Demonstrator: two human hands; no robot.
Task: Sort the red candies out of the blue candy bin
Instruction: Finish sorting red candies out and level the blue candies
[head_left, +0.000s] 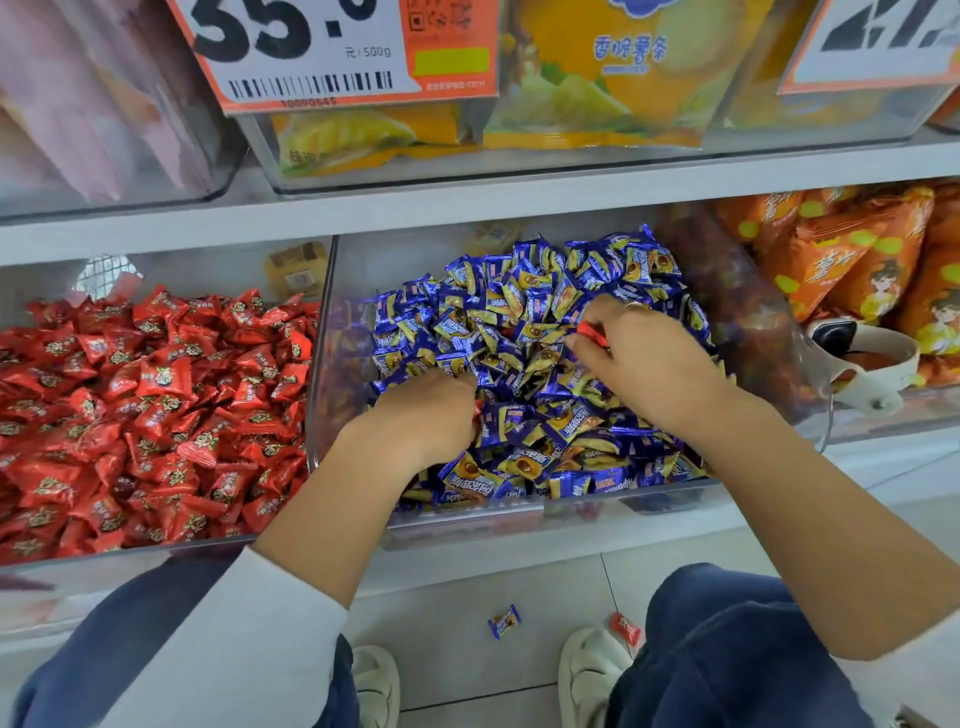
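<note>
R hand (644, 358) pinching red candy (592, 332), L hand (431, 410) in blue bin (519, 514)

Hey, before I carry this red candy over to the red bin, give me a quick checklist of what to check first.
1. Red candy pinched in the right hand: ok, it shows between the fingers.
2. Left hand contents: cannot tell, only a red sliver shows at its edge.
3. Red candy bin ready to receive: ok, open-topped directly left of the blue candy bin.
4. More red left among the blue candies: cannot tell, the pile hides lower layers.
5. Floor: not ok, a blue candy and a red candy lie by the shoes.
</note>
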